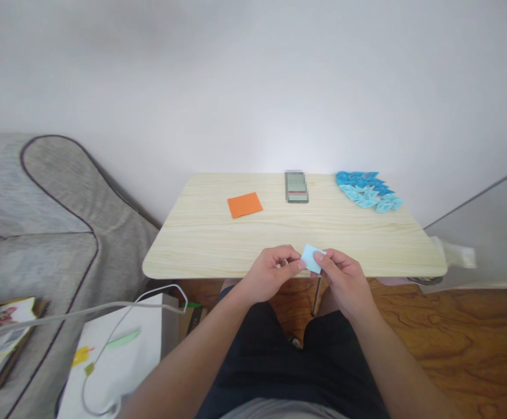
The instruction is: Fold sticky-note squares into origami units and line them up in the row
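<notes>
A small light-blue piece of paper (311,257) is held up over the front edge of the pale wooden table (201,244). My left hand (275,270) pinches its left corner between thumb and fingers. On its right side, my right hand (343,276) grips it with the thumb flat on the face. Fingertips behind the paper are partly hidden. Farther back on the table lies an orange sheet of paper (245,205). Folded paper pieces in dark blue (362,178) and light blue (369,196) are gathered at the back right.
A phone (296,187), blurred out, lies at the table's back middle. To the left are a grey sofa (56,192) and a white box (126,343) with a cable (117,305) across it. A white wall (253,87) stands behind the table.
</notes>
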Demonstrator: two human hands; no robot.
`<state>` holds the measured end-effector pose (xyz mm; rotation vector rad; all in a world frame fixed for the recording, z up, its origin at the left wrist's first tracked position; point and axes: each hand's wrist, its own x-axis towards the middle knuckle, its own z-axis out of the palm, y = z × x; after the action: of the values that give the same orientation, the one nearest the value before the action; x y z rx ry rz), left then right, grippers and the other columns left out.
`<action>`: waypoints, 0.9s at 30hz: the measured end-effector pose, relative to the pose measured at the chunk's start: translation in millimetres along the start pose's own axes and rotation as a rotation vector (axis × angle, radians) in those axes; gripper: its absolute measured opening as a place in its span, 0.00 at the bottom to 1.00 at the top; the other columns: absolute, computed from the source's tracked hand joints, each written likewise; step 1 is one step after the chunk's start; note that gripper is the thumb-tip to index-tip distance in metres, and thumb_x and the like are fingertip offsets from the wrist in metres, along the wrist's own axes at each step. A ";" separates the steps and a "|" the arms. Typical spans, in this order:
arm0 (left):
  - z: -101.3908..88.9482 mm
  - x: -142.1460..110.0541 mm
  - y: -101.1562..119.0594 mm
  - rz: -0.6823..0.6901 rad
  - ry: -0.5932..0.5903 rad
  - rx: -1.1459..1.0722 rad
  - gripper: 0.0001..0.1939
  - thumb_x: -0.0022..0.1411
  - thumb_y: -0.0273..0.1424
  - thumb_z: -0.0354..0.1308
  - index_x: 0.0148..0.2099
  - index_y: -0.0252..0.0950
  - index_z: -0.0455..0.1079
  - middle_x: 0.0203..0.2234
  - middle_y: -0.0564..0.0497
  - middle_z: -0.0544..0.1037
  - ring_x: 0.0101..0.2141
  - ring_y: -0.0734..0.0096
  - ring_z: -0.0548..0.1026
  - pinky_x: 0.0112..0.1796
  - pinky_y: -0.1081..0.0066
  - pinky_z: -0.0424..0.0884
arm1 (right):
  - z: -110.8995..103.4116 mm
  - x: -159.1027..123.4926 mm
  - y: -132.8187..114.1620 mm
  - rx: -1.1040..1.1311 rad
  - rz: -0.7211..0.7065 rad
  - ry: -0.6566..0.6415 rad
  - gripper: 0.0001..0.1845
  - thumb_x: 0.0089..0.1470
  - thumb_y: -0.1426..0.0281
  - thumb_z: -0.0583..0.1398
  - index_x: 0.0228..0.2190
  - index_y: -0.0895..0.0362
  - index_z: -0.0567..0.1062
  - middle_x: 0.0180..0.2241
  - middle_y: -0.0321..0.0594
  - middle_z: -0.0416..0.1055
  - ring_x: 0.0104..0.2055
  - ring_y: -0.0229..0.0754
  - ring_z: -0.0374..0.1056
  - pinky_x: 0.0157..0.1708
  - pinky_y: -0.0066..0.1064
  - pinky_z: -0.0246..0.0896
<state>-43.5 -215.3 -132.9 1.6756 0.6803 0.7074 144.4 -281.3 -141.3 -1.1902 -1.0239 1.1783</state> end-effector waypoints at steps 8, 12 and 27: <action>3.4 -5.0 8.0 0.050 0.096 0.103 0.13 0.67 0.37 0.59 0.34 0.34 0.74 0.28 0.53 0.72 0.32 0.72 0.67 0.36 0.71 0.62 | -2.4 -2.7 -1.4 -0.116 -0.024 -0.026 0.14 0.55 0.57 0.68 0.30 0.55 0.80 0.28 0.37 0.76 0.33 0.40 0.69 0.38 0.33 0.64; 4.8 -9.0 6.5 0.076 0.099 0.103 0.13 0.68 0.37 0.59 0.35 0.34 0.75 0.29 0.53 0.72 0.33 0.72 0.68 0.37 0.71 0.62 | -1.8 -4.0 4.2 -0.129 -0.077 0.015 0.12 0.55 0.59 0.68 0.27 0.55 0.80 0.28 0.37 0.76 0.33 0.40 0.68 0.38 0.33 0.63; 9.2 -9.3 -6.0 0.079 0.219 0.112 0.13 0.69 0.37 0.57 0.35 0.34 0.74 0.30 0.53 0.72 0.33 0.72 0.67 0.35 0.70 0.61 | 4.6 -7.2 5.0 -0.178 -0.029 -0.086 0.11 0.55 0.61 0.68 0.37 0.54 0.81 0.31 0.37 0.77 0.33 0.41 0.69 0.38 0.34 0.64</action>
<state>-43.0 -226.9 -141.4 1.7503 0.8240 0.9333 138.3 -287.8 -145.6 -1.2665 -1.2279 1.1423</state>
